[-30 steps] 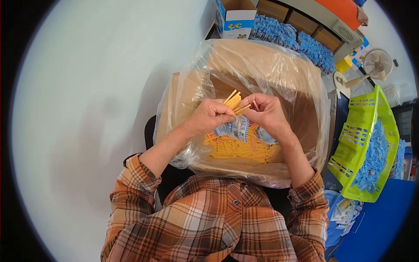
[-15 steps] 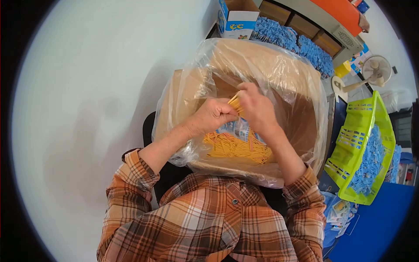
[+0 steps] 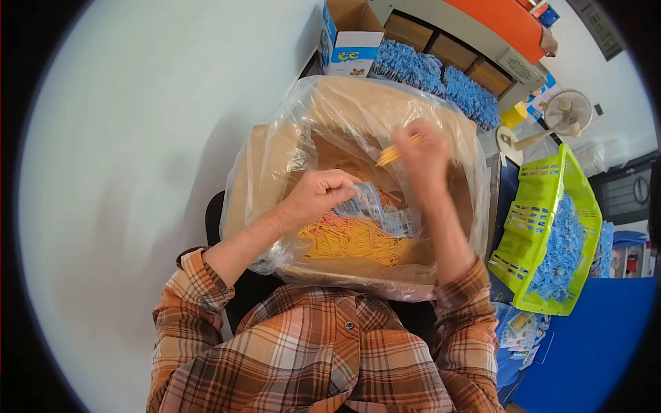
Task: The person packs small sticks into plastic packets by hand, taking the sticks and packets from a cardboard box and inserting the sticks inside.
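Note:
My left hand (image 3: 320, 197) pinches the edge of a clear and blue printed packet (image 3: 365, 203) above the lined box. Up and to the right, my right hand (image 3: 421, 155), blurred by motion, is closed on a bundle of yellow sticks (image 3: 394, 153). Beneath both hands, many loose yellow sticks (image 3: 337, 239) and some pink ones lie in the cardboard box (image 3: 375, 103), whose rim is draped with a clear plastic liner. Another printed packet (image 3: 398, 224) rests on the sticks beside the first.
A green basket (image 3: 527, 220) of blue packets (image 3: 561, 255) stands at the right. Behind the box are a blue-and-white carton (image 3: 352, 54), piles of blue packets (image 3: 471, 96) and a fan (image 3: 566, 112). A blue surface (image 3: 592, 344) lies at the lower right.
The yellow bundle has passed from my left hand to my right hand, which has moved up and away. My left hand now holds only the packet. The whole view has shifted slightly.

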Action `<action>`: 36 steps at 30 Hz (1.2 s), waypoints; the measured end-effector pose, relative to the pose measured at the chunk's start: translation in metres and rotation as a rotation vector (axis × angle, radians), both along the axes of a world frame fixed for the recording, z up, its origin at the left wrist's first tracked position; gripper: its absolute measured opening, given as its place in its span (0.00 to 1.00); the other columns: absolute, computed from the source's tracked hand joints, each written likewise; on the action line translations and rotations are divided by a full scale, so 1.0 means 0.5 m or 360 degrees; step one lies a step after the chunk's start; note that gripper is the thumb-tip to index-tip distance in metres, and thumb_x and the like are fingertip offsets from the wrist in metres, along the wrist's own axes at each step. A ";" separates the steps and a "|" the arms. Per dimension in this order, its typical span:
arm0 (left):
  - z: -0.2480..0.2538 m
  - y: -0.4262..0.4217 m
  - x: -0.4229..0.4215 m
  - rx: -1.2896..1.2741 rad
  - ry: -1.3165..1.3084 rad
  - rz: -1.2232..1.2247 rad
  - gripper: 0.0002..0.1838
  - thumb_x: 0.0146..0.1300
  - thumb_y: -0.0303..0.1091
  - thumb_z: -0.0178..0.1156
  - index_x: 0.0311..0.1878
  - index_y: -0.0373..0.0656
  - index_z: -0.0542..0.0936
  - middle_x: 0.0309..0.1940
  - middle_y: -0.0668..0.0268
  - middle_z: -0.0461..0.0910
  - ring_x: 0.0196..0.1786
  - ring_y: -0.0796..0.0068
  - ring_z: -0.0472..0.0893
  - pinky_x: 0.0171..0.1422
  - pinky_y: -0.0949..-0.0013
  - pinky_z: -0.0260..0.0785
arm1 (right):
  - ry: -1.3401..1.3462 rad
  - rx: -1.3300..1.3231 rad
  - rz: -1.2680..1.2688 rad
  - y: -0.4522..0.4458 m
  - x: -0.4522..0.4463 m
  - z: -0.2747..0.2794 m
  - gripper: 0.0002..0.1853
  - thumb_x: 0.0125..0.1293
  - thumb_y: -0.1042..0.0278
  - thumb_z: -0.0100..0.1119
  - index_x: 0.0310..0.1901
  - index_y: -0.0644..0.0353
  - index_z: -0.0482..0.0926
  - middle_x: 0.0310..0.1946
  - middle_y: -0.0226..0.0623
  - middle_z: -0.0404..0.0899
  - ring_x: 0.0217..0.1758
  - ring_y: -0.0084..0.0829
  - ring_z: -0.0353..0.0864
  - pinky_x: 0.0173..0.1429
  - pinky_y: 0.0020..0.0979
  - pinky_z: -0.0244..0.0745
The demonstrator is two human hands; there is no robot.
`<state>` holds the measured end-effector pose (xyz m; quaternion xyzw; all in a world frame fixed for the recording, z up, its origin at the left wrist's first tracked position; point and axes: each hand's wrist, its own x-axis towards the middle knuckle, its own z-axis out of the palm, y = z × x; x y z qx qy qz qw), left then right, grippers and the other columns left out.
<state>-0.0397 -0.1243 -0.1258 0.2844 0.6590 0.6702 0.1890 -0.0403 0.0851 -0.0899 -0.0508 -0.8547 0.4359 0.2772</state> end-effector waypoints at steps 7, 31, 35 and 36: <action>0.050 0.002 -0.008 -0.0224 -0.0328 -0.0078 0.05 0.65 0.27 0.60 0.38 0.35 0.81 0.32 0.71 0.83 0.34 0.88 0.77 0.40 0.79 0.71 | -0.0061 0.1382 -0.0050 0.157 -0.096 -0.020 0.14 0.62 0.59 0.57 0.23 0.58 0.72 0.20 0.47 0.78 0.26 0.50 0.78 0.30 0.48 0.72; 0.004 0.077 0.001 0.0167 -0.0627 -0.0164 0.10 0.63 0.27 0.64 0.45 0.35 0.84 0.37 0.67 0.84 0.39 0.84 0.80 0.47 0.78 0.73 | -0.0328 0.0698 0.0350 -0.002 0.115 0.106 0.13 0.64 0.61 0.60 0.34 0.65 0.77 0.18 0.48 0.73 0.18 0.33 0.73 0.29 0.35 0.72; -0.003 0.078 0.000 0.0238 -0.0734 -0.0194 0.11 0.64 0.30 0.64 0.45 0.34 0.84 0.35 0.68 0.84 0.39 0.84 0.79 0.46 0.78 0.73 | -0.0369 0.0174 0.0276 -0.009 0.133 0.133 0.14 0.65 0.59 0.61 0.40 0.64 0.77 0.21 0.46 0.77 0.21 0.38 0.78 0.30 0.35 0.74; -0.005 0.080 0.001 0.0258 -0.0767 -0.0204 0.11 0.64 0.31 0.64 0.45 0.34 0.84 0.35 0.68 0.84 0.38 0.84 0.79 0.45 0.78 0.73 | -0.0444 0.0010 0.0234 -0.008 0.144 0.149 0.14 0.64 0.60 0.62 0.40 0.64 0.78 0.23 0.46 0.78 0.23 0.39 0.79 0.31 0.35 0.74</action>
